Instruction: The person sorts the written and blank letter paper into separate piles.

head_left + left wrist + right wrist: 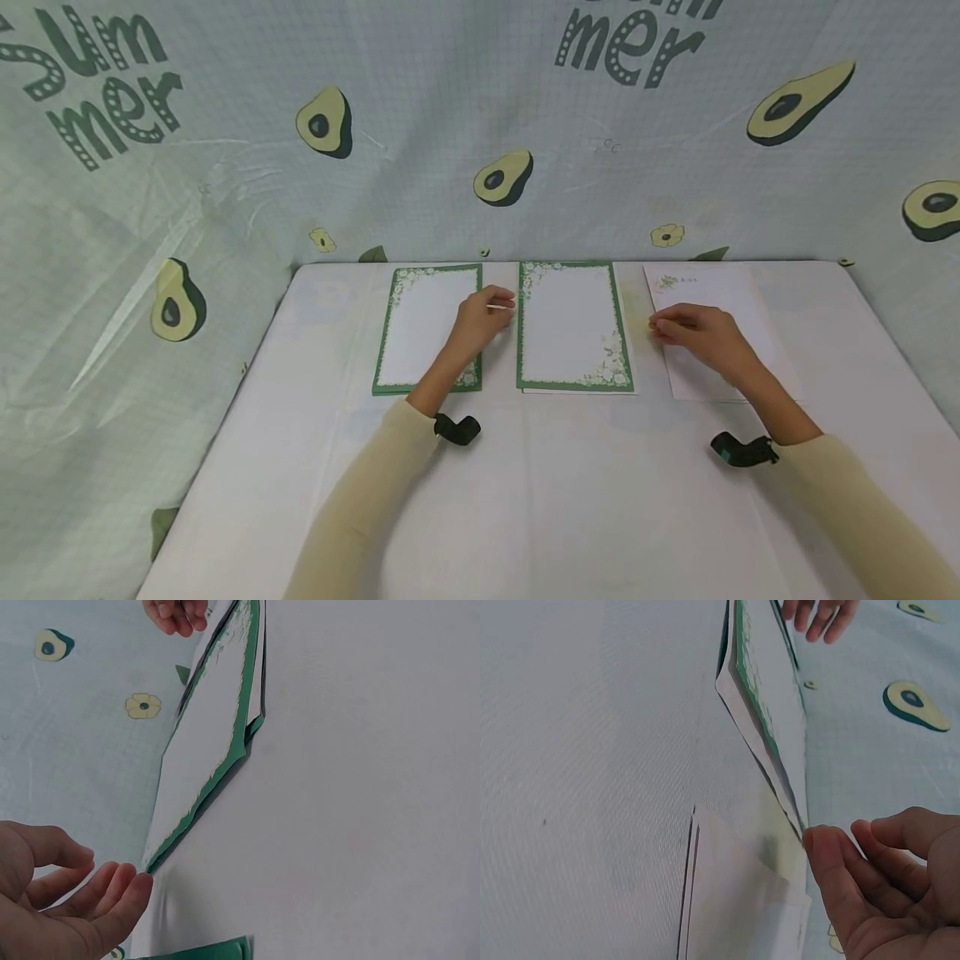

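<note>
Three paper piles lie in a row on the table. The middle pile point(573, 325) has a green floral border, with a white edge showing below its front side. Its left neighbour point(423, 325) bears the same border, and the right pile point(712, 287) is plain with a small floral print. My left hand point(480, 321) hovers over the gap left of the middle pile, fingers loosely bent and holding nothing, fingertips near that pile's edge. Over the right pile, my right hand point(701, 333) has loosely bent fingers point(829, 855), nothing between them, tips toward the middle pile's right side.
A white cloth covers the table point(585, 500). Behind it rises a pale curtain point(420, 125) printed with avocados and lettering. Black wrist cameras point(457, 429) sit on both wrists.
</note>
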Demonstrator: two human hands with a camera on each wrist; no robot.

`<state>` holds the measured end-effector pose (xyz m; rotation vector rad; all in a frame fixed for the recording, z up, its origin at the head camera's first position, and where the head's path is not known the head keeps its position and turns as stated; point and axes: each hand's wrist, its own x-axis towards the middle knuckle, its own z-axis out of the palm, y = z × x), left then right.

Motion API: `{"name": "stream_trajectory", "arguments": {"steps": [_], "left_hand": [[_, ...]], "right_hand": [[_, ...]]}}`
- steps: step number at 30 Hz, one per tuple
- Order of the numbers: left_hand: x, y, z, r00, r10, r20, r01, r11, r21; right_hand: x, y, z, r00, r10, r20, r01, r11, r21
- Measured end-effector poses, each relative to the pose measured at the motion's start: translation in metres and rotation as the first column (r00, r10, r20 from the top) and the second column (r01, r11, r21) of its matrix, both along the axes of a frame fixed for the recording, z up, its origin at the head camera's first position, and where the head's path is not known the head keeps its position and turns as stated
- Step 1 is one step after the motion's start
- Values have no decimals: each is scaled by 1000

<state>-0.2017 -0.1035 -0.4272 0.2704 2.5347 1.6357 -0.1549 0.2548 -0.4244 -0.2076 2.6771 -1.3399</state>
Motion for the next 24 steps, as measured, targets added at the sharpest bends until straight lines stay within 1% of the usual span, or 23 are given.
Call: {"name": "stream_trajectory", "arguments": {"steps": [2,10,14,18,21,24], "left_hand": [[0,-1,0,1000,10,11,-10,1000,-2],[1,-4,-1,995,23,92,-27,999,41],[2,-5,-1,992,30,127,-39,997,68],[2,-6,-4,989,37,144,-48,996,75],[2,-5,-7,988,31,150,-44,996,82],[3,-1,-9,986,10,165,-26,995,99]], "right_hand": [[-2,-4,-1,1000,6,8,-6,1000,-10],[-8,-14,-6,1000,26,15,-25,998,-57],[-11,-17,-8,999,29,21,-28,999,-42],[-12,-21,-9,999,34,39,-33,999,-28],[-11,-21,-9,997,44,66,-43,999,-20],[-11,-20,-9,995,49,92,-48,999,-10]]}}
